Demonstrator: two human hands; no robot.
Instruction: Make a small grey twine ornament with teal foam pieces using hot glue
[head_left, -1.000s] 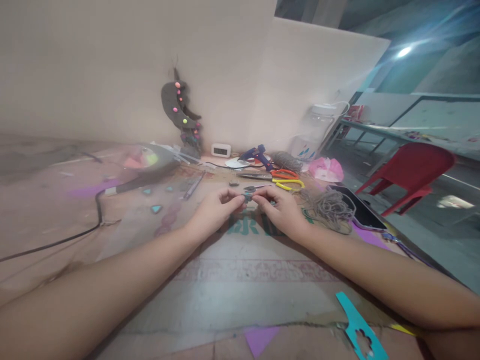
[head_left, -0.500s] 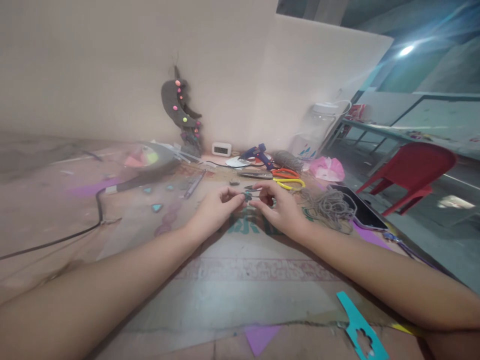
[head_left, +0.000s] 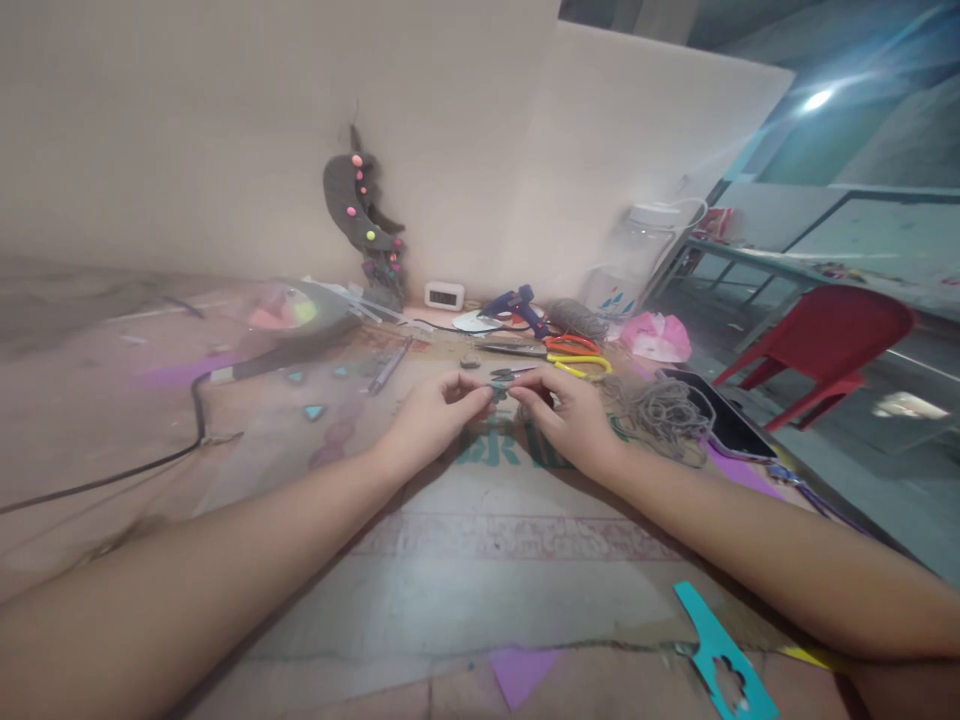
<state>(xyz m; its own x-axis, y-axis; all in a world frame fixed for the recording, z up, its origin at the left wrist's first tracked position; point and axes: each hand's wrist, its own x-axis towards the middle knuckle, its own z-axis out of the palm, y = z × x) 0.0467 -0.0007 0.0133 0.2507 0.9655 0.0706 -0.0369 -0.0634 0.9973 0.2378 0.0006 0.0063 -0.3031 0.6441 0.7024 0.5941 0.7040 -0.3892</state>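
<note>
My left hand [head_left: 431, 418] and my right hand [head_left: 566, 418] meet over the cardboard sheet [head_left: 495, 560] in the middle of the view. Both pinch one small dark piece [head_left: 498, 390] between thumb and fingertips. The piece is too small to name. My right hand's other fingers are curled. A loose tangle of grey twine [head_left: 660, 412] lies just right of my right hand.
Beyond the hands lie orange scissors [head_left: 570, 346], yellow scissors [head_left: 581, 366], a blue glue gun [head_left: 516, 306] and a spool of twine [head_left: 576, 320]. A dark tablet [head_left: 720, 420] sits at right, a teal cut-out [head_left: 716, 660] near my right forearm, a black cable [head_left: 150, 450] at left, a red chair [head_left: 821, 340] beyond.
The hands have stayed together on the small piece; my right hand's fingers shifted slightly around it. The view has tilted up a little.
</note>
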